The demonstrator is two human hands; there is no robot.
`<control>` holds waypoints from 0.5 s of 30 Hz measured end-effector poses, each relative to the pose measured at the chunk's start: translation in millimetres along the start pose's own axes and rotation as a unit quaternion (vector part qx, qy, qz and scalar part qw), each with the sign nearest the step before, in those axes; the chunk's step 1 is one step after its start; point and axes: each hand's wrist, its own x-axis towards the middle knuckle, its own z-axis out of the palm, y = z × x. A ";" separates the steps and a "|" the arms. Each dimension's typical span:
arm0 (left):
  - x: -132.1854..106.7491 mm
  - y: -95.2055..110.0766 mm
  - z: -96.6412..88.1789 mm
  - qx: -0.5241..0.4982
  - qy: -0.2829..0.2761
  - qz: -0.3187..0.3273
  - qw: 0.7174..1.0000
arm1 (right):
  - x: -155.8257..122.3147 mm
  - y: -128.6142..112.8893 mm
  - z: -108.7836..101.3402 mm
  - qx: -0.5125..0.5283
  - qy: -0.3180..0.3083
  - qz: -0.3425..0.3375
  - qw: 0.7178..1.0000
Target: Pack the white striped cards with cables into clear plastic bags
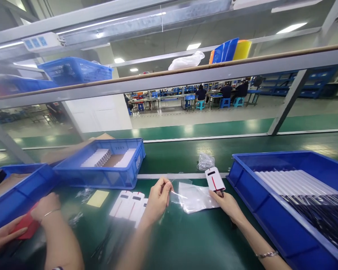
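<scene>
While left hand (157, 198) pinches clear bag (195, 198), right hand (227, 202) holds white device (214, 179) above it.

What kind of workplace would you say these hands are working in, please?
Most likely a factory packing line: blue bins of stacked white parts, a green work surface with a clear plastic bag, and seated workers at benches across the hall.

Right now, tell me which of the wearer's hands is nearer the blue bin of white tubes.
Right. The right hand, holding a small white device, is just beside the bin; the left hand pinches the clear bag farther away.
</scene>
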 end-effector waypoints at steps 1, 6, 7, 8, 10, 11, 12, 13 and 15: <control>-8.0 7.0 -4.4 0.003 -0.001 -0.008 1.000 | -5.8 -3.5 -6.2 0.000 0.015 0.000 1.000; -41.3 31.7 -9.7 0.039 -0.025 -0.041 0.998 | -58.8 -45.3 -31.6 0.122 0.044 -0.038 0.991; -46.1 34.1 -7.9 0.040 -0.032 -0.047 0.998 | -73.3 -56.6 -33.6 0.157 0.021 -0.045 0.986; -50.4 35.7 -5.6 0.041 -0.039 -0.053 0.997 | -88.0 -67.9 -34.6 0.188 -0.005 -0.049 0.981; -57.5 37.8 -0.4 0.048 -0.045 -0.063 0.996 | -115.9 -88.2 -34.4 0.228 -0.057 -0.052 0.971; -60.4 38.6 2.1 0.057 -0.045 -0.064 0.995 | -128.2 -96.7 -34.0 0.238 -0.083 -0.053 0.966; -63.0 39.4 4.2 0.069 -0.043 -0.063 0.995 | -138.9 -103.9 -33.6 0.243 -0.107 -0.056 0.963; -65.3 40.4 5.9 0.083 -0.040 -0.061 0.994 | -147.9 -109.9 -33.5 0.245 -0.127 -0.060 0.959; -69.4 43.0 8.0 0.108 -0.036 -0.053 0.992 | -160.8 -119.0 -34.2 0.243 -0.161 -0.076 0.953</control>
